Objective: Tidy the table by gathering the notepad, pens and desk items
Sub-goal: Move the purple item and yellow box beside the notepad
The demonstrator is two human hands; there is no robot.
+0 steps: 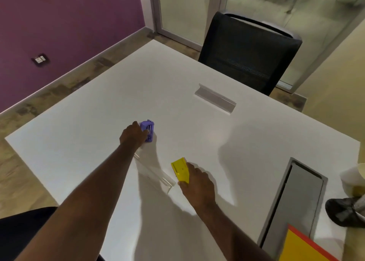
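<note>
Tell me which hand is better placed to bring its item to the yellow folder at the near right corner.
Probably the right hand. It grips the yellow item nearer the folder. The left hand holds the purple item farther away.

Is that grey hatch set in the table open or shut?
Open: the grey hatch has its lid tilted down into the white table, leaving a dark gap.

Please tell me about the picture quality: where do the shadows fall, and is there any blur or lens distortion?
Head view: soft shadows from both arms fall to the right on the white table; wide-angle lens bends the table edges; the image is slightly soft, so details of the purple item in the left hand and the yellow item under the right hand stay unclear.
</note>
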